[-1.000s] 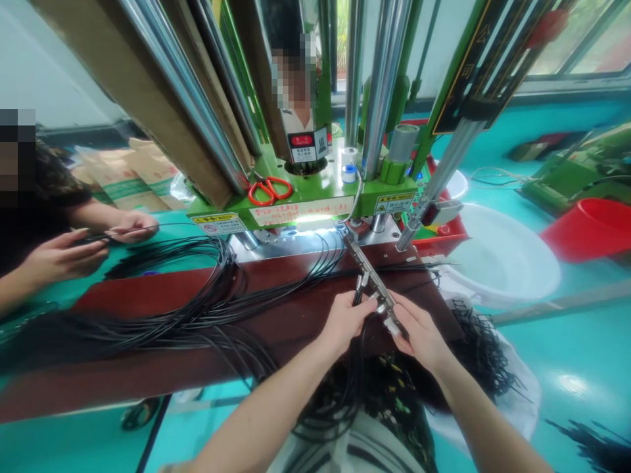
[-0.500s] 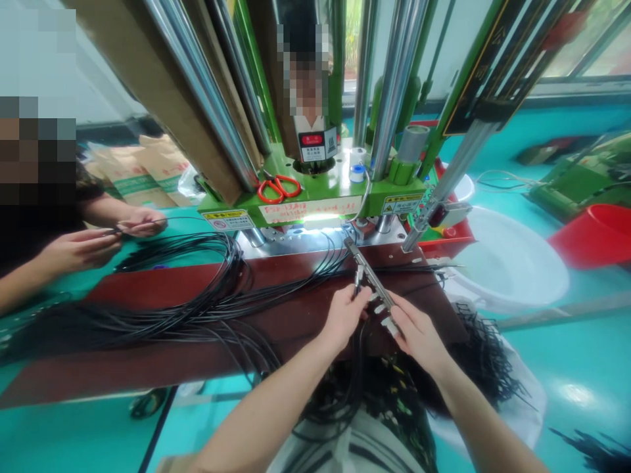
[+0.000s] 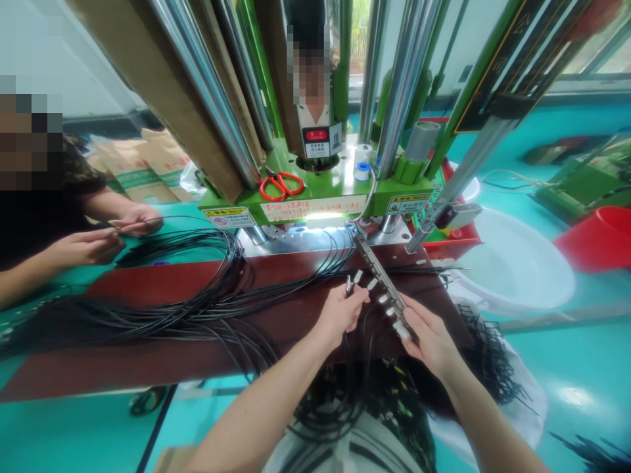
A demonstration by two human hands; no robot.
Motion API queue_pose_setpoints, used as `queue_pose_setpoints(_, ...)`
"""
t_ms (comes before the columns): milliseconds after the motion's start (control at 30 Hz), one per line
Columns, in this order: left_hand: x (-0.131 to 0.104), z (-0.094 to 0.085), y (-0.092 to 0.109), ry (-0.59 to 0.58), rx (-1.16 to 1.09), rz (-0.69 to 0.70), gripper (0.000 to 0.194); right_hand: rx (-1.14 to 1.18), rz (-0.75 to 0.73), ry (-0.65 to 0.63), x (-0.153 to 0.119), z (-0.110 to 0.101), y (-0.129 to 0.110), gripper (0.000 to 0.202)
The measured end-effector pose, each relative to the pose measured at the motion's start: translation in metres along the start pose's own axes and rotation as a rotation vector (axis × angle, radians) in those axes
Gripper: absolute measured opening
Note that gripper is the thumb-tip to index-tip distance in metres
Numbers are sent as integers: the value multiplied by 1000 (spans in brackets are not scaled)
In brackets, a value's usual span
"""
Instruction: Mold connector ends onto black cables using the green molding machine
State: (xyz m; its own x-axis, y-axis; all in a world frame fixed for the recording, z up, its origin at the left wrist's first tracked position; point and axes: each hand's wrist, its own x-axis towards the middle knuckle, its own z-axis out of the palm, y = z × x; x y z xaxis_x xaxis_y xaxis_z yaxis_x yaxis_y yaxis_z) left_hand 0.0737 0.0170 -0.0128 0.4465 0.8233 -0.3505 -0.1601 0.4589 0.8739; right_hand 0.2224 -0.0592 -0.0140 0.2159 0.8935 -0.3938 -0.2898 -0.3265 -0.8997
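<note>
My right hand [image 3: 432, 335] is closed around the lower end of a long metal bar [image 3: 375, 264], which slants up and away to the left. Several pale connector ends stick out along the bar's left side. Just left of it, my left hand [image 3: 340, 310] pinches black cables [image 3: 346, 348] whose light connector tips [image 3: 359, 276] point upward, apart from the bar. The cables hang from that hand into coils over my lap. Behind both hands, a thick bundle of black cables [image 3: 197, 305] lies across the dark red tabletop [image 3: 162, 368].
A green press [image 3: 236, 197] with steel columns stands ahead, its lower plate lit. Red-handled scissors [image 3: 280, 186] rest on it. At the left, a co-worker's hands [image 3: 98, 243] hold a thin cable. White basin [image 3: 522, 263] and red bucket [image 3: 596, 236] stand right; cable scraps [image 3: 488, 361] fill a sack.
My left hand has drawn slightly left, away from the bar, and the cable tips now show separately. The bar has shifted a little to the right with my right hand.
</note>
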Motion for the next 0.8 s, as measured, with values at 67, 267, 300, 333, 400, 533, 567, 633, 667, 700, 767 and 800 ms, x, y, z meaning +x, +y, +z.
queue_pose_setpoints(67, 0, -2, 0, -4, 9, -6, 25, -10, 7, -19, 0, -1, 0, 42)
queue_pose_setpoints(267, -1, -6, 1, -4, 14, -18, 24, -30, 38, -45, 3, -4, 1, 48)
queue_pose_setpoints(300, -2, -7, 1, -5, 13, -18, 24, -34, 42, -48, 3, -5, 1, 48)
queue_pose_setpoints(333, -2, -7, 1, -10, 14, -19, 24, -39, 45, -53, 3, -5, 2, 48)
queue_pose_setpoints(400, -3, -8, 1, -18, 16, -22, 24, -50, 46, -73, 4, -5, 1, 48)
queue_pose_setpoints(533, -3, -10, 1, -8, 20, -15, 24, -70, 35, -117, 4, -6, 0, 47)
queue_pose_setpoints(567, -2, -11, 2, 0, 23, -11, 24, -73, 33, -121, 4, -6, -1, 47)
queue_pose_setpoints(633, -2, -11, 2, 11, 32, -9, 24, -74, 34, -123, 4, -6, -2, 47)
queue_pose_setpoints(667, -2, -10, 2, 14, 35, -10, 24, -76, 35, -122, 4, -6, -2, 47)
queue_pose_setpoints(700, -2, -10, 2, 18, 41, -11, 24, -84, 34, -118, 3, -5, -2, 48)
queue_pose_setpoints(767, -1, -10, 0, 39, 64, -3, 24, -132, 28, -109, 2, -3, -2, 50)
queue_pose_setpoints(800, -2, -10, -1, 56, 84, 8, 25, -175, 14, -101, 1, -2, -2, 52)
